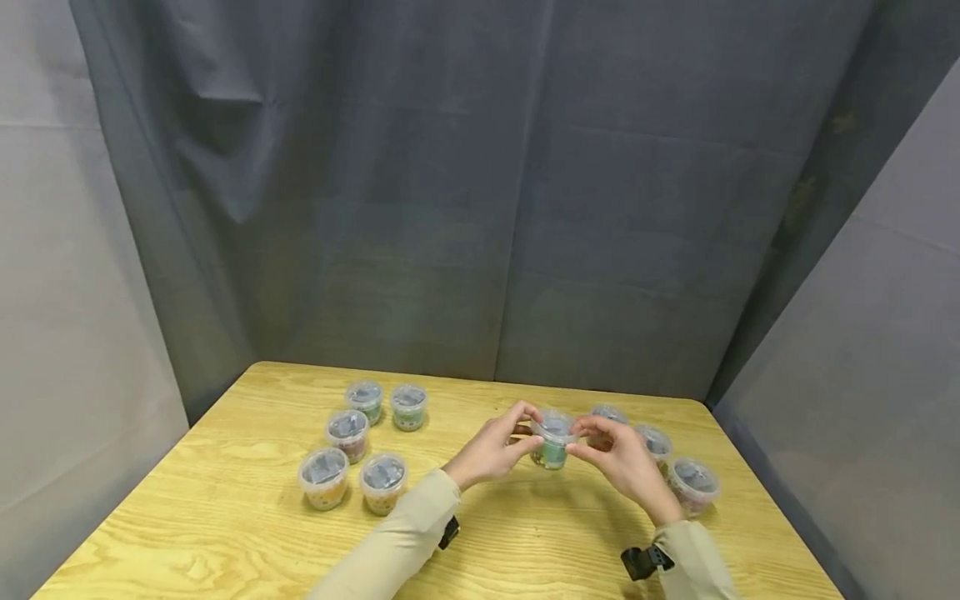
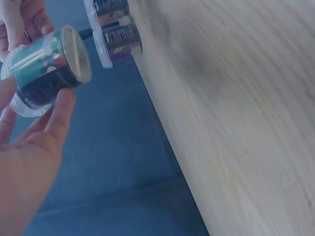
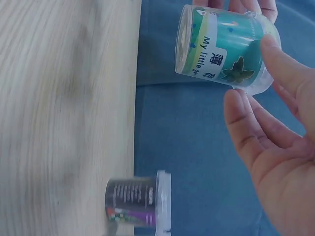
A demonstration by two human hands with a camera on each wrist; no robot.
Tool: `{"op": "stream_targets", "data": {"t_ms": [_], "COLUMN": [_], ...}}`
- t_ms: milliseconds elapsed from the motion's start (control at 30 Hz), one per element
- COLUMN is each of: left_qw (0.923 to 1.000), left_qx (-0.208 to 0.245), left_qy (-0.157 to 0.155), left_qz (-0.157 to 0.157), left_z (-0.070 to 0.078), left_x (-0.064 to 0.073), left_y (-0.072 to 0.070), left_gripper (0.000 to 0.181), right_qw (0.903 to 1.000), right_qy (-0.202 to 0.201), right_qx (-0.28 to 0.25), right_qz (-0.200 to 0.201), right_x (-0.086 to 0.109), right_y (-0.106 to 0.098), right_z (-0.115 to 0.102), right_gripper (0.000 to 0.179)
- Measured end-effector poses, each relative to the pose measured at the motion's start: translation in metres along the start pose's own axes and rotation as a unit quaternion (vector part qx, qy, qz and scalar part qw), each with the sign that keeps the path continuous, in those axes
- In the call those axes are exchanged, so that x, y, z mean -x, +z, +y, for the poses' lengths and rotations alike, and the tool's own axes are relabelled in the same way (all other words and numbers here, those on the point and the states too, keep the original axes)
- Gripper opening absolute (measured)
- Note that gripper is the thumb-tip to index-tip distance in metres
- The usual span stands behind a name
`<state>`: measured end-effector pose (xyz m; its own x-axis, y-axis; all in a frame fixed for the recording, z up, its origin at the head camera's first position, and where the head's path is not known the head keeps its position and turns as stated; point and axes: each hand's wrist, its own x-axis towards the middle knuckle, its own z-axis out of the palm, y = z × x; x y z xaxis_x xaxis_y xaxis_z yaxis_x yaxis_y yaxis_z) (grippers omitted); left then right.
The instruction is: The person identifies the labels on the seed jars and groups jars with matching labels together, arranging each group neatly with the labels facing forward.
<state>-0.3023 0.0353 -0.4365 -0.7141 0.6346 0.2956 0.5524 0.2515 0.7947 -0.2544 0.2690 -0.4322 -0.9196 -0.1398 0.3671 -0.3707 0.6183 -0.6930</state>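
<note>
Both hands hold one small clear plastic cup [image 1: 553, 455] with a clear lid, raised over the table. Its green label [image 3: 236, 49] carries a leaf picture and the words "My little". On the left side, my left hand [image 1: 491, 450] grips it, with fingertips and thumb against its wall in the left wrist view. From the other side my right hand [image 1: 626, 467] pinches it near the lid, the thumb lying at the rim. The cup's base [image 2: 78, 54] faces the left wrist camera, and parts of its sides are hidden behind fingers.
On the left of the wooden table [image 1: 225, 517] stand several lidded cups, among them a green one [image 1: 408, 408] and an orange one [image 1: 324, 479]. More lidded cups [image 1: 693, 486] stand at the right, partly behind the right hand. A grey curtain [image 1: 450, 208] hangs behind.
</note>
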Motion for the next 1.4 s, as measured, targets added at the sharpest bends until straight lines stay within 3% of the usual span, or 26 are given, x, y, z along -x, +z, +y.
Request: {"op": "stream_targets", "data": {"t_ms": [233, 367, 533, 700, 800, 933, 1200, 1400], "left_qw": [0.9996, 0.9989, 0.9966, 0.9918, 0.9911, 0.9957, 0.9993, 0.9999], "left_qx": [0.028, 0.032, -0.009, -0.073, -0.078, -0.034, 0.032, -0.012], "left_qy": [0.002, 0.008, 0.028, 0.047, 0.045, 0.034, 0.017, -0.003], "left_qz": [0.007, 0.034, 0.077, 0.093, 0.098, 0.080, 0.004, -0.007], "left_z": [-0.004, -0.004, -0.006, -0.006, -0.007, -0.010, -0.007, 0.001], "left_x": [0.004, 0.007, 0.008, 0.011, 0.013, 0.015, 0.017, 0.017], "left_y": [-0.017, -0.019, -0.016, -0.011, -0.011, -0.016, -0.032, -0.041], "left_gripper": [0.025, 0.034, 0.056, 0.072, 0.075, 0.078, 0.080, 0.079], "right_qw": [0.9995, 0.9985, 0.9964, 0.9937, 0.9940, 0.9954, 0.9893, 0.9897], "right_qy": [0.003, 0.011, 0.034, 0.057, 0.053, 0.036, 0.036, 0.029], "right_qx": [-0.023, -0.034, -0.037, -0.031, -0.036, -0.063, -0.140, -0.140], "right_qz": [0.021, 0.041, 0.069, 0.092, 0.089, 0.062, -0.020, -0.010], "right_x": [-0.009, -0.013, -0.017, -0.017, -0.016, -0.017, -0.019, -0.023], "right_y": [0.012, 0.019, 0.027, 0.036, 0.039, 0.037, 0.027, 0.031], "right_z": [-0.013, -0.020, -0.030, -0.040, -0.043, -0.040, -0.031, -0.036], "right_gripper": [0.026, 0.028, 0.031, 0.032, 0.033, 0.034, 0.031, 0.025]}}
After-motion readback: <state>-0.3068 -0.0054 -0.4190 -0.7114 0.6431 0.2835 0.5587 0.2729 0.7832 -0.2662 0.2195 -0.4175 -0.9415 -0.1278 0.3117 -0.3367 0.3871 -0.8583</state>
